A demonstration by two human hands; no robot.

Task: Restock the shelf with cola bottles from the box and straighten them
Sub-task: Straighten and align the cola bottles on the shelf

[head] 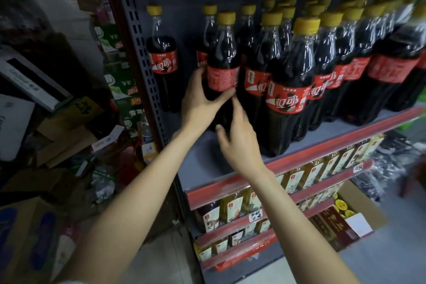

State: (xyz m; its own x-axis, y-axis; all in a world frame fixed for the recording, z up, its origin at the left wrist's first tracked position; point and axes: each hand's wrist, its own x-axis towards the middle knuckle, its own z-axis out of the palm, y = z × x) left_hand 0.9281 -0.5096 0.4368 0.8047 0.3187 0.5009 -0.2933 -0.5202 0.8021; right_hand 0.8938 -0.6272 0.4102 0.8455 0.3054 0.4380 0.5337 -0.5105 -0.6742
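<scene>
Several cola bottles with yellow caps and red labels stand in rows on the grey shelf (202, 159). My left hand (200, 101) grips one cola bottle (222, 53) just below its label, thumb in front and fingers behind; its label is turned sideways. My right hand (237, 138) reaches to the lower part of the same bottle, fingers touching its dark body. A lone bottle (162, 57) stands apart at the shelf's far left. An open cardboard box (359, 212) with yellow caps showing sits on the floor at the lower right.
Shelves below (260, 212) hold small yellow-liquid bottles behind red price rails. Left of the perforated upright (140, 57) lie stacked cartons and clutter (46, 140). Bare shelf surface lies in front of the held bottle.
</scene>
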